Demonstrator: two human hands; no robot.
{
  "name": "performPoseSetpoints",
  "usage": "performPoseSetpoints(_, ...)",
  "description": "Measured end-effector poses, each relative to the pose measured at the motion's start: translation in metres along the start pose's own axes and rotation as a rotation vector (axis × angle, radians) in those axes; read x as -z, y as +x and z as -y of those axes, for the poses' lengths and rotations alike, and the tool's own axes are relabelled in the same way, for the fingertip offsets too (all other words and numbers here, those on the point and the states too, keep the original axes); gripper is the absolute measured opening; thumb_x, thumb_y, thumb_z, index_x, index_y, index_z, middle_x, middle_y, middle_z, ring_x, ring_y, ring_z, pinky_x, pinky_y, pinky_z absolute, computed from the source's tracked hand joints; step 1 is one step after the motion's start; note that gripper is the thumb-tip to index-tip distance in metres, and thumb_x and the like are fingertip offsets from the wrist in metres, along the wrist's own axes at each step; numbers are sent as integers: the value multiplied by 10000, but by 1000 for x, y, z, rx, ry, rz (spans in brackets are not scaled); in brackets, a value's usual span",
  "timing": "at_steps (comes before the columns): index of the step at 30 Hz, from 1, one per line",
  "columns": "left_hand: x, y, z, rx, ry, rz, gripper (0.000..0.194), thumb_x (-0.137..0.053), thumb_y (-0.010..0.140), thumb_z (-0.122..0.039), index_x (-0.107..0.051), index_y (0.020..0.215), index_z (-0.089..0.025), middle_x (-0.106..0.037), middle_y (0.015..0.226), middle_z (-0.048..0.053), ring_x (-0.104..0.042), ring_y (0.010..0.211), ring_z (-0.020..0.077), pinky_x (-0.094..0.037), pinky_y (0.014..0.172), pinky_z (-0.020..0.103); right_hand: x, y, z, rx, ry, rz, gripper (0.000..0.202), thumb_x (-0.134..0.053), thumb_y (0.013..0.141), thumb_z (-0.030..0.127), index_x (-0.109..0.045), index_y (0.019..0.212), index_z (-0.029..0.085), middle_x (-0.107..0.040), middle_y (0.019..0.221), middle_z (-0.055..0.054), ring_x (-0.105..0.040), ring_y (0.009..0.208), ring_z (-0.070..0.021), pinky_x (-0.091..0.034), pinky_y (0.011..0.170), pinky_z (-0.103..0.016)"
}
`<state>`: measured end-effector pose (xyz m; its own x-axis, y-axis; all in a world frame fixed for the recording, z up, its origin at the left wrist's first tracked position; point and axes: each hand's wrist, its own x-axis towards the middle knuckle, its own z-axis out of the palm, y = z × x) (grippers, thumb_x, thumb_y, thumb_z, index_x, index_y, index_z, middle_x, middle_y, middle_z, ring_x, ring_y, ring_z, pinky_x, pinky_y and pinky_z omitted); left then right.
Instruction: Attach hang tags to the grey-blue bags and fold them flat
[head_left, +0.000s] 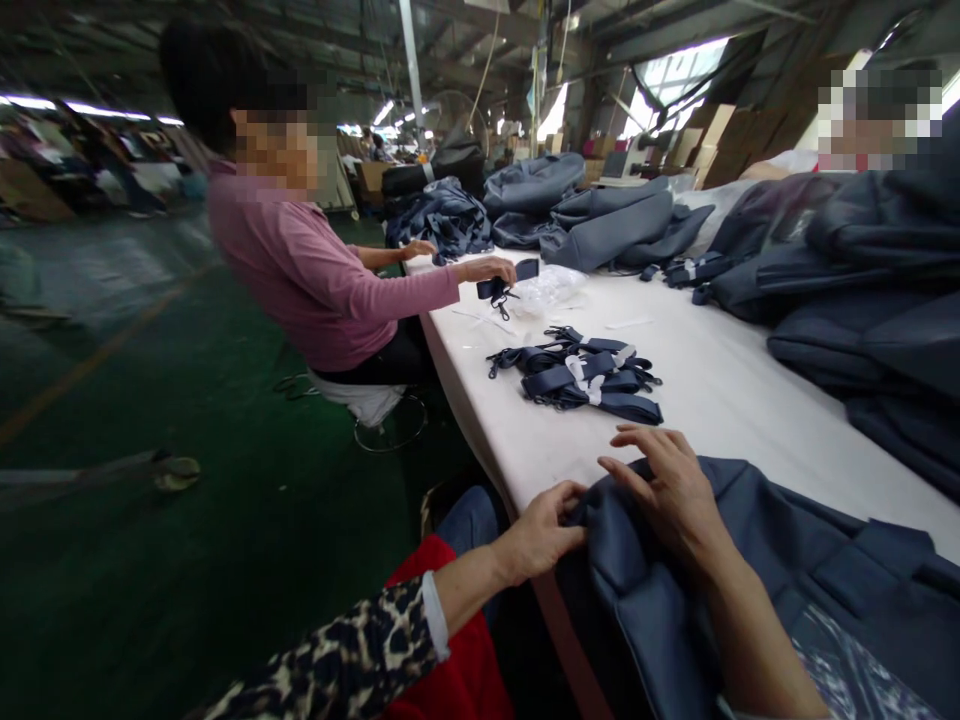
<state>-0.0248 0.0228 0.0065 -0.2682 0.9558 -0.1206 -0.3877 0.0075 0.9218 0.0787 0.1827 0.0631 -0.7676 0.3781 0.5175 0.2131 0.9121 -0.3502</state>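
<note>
A dark blue bag [757, 520] lies at the near edge of the white table, part of it hanging over the edge. My left hand [536, 535] pinches the bag's edge between thumb and fingers at its left end. Over the top of the same bag, my right hand [667, 480] rests with its fingers spread and apart. Just beyond my hands lies a pile of dark blue straps [592, 375] with black hooks, some bound by white bands. The bag's underside and the tips of my left fingers are hidden.
Across the table's left corner sits a co-worker [322, 270] in a pink top, holding a strap [495, 287]. Heaps of dark blue bags [847, 270] line the right side and the far end [600, 215] of the table [720, 370]. A stool [382, 410] stands under the co-worker.
</note>
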Motion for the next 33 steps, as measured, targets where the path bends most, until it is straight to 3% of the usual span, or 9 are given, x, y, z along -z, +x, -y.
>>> performPoseSetpoints(5,-13,-7,10,-27,-129,-138,496,-821,689,-351,-502,1038,-203,-669,859,-5,-615,722,143,-446,678,251,16,-57,46,-56,-84,5,763,-509,893,640,-324,1514,237,-420,1505,-154,-419,1348,-353,-420,1041,-546)
performPoseSetpoints(7,-22,-12,13,-50,-144,-227,475,-799,714,-369,-481,1028,-210,-654,839,-16,-603,716,137,-437,660,241,13,-99,69,-99,-172,18,919,-527,864,656,-167,1574,195,-330,1558,-184,-380,1381,-397,-434,1029,-585)
performPoseSetpoints(9,-33,-21,18,-67,-141,-277,437,-772,747,-370,-479,1030,-211,-655,880,-7,-609,774,143,-447,697,246,10,-141,86,-190,-262,-4,831,-472,923,537,-109,1586,189,-263,1593,-178,-371,1394,-408,-474,995,-583)
performPoseSetpoints(11,-42,-32,22,-61,-136,-235,408,-758,772,-362,-490,1038,-208,-662,941,10,-615,851,156,-462,763,264,12,-178,95,-313,-325,-11,688,-376,968,366,-115,1588,223,-319,1578,-139,-455,1351,-366,-530,953,-523)
performPoseSetpoints(14,-43,-50,24,31,-153,4,410,-773,761,-354,-529,1046,-187,-668,985,36,-624,942,192,-478,859,316,25,-216,100,-421,-359,-2,624,-349,972,264,-194,1576,284,-521,1453,-80,-616,1198,-289,-575,920,-425)
performPoseSetpoints(17,-28,-54,10,13,-41,123,315,-690,834,-329,-571,1081,-175,-658,1065,68,-612,1030,210,-468,930,349,37,-232,105,-394,-374,-36,602,-382,970,250,-259,1556,312,-578,1399,-50,-652,1148,-267,-577,935,-400)
performPoseSetpoints(20,-11,-39,-10,-264,304,134,256,-566,895,-206,-591,1151,-199,-605,1211,83,-590,1067,193,-469,943,337,46,-233,112,-404,-354,-67,578,-392,974,247,-302,1541,316,-566,1413,-32,-631,1182,-253,-583,925,-368)
performPoseSetpoints(26,-10,6,-27,-611,761,589,605,-515,842,-14,-474,1391,-266,-481,1458,63,-527,1252,192,-474,1027,334,71,-231,118,-620,-203,-170,458,-473,984,340,-492,1440,296,-608,1355,13,-612,1190,-209,-523,979,-272)
performPoseSetpoints(33,-22,20,-24,-699,1090,563,527,-524,887,-43,-529,1365,-264,-477,1464,74,-466,1354,191,-421,1111,320,53,-256,130,-510,-253,-162,482,-434,983,256,-456,1463,286,-582,1397,10,-587,1235,-183,-472,1041,-281)
